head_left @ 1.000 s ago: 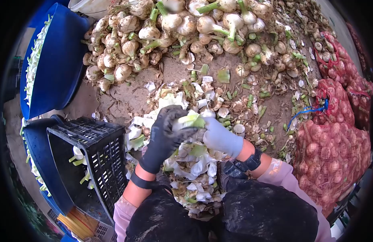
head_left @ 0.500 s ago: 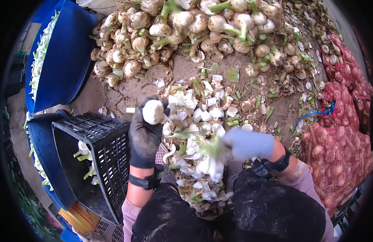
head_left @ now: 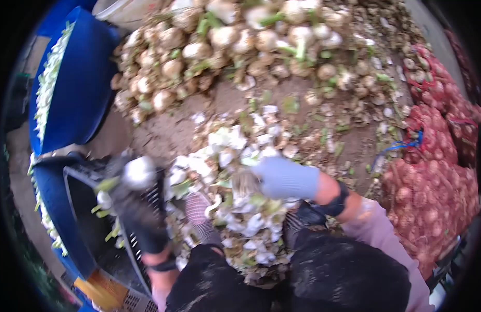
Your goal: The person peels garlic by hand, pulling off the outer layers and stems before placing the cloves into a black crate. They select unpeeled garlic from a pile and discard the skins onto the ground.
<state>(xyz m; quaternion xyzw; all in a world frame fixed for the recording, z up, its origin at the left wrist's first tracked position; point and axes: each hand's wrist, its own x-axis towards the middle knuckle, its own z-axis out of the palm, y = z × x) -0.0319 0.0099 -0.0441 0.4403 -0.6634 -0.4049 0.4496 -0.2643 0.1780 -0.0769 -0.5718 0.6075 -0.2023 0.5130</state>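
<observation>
My left hand [head_left: 138,205], in a dark glove and smeared by motion, grips a white garlic bulb [head_left: 139,173] over the near rim of the black plastic crate [head_left: 130,240]. The bulb's green stem end points left. Inside the crate lie a few trimmed garlic bulbs [head_left: 103,199] with short green stems. My right hand [head_left: 284,178], in a light blue-grey glove, is curled low over a heap of garlic skins [head_left: 251,221] between my legs. A blurred brownish thing shows by its fingertips; I cannot make out what it is.
Untrimmed garlic bulbs [head_left: 199,49] are piled on the ground ahead. Blue tubs [head_left: 84,88] holding stemmed garlic stand at the left. Red mesh sacks [head_left: 427,203] full of bulbs lie on the right, one tied with blue string [head_left: 401,145]. Cut stems and skins litter the ground.
My left hand has carried the garlic bulb left and down, from above the skins to the crate. My right hand has moved left over the heap; the pale leafy skin at its fingers is gone.
</observation>
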